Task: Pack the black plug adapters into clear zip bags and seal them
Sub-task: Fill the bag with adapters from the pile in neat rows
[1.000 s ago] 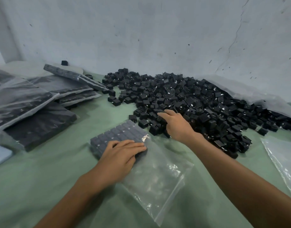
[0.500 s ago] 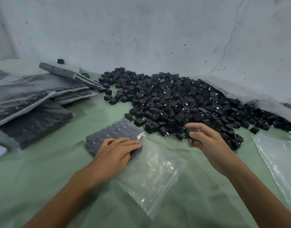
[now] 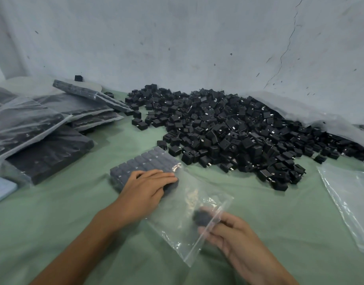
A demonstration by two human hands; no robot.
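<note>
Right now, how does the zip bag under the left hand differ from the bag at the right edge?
1. The part-filled bag holds rows of adapters at its far end; the right-edge bag looks empty.
2. The left hand presses on the part-filled bag and the right hand holds a blurred black adapter at its near end; nothing touches the right-edge bag.
Both are clear plastic on the green cloth.

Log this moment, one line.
left hand: presses bag flat | right hand: holds adapter at bag mouth | bag: part filled, unsealed
</note>
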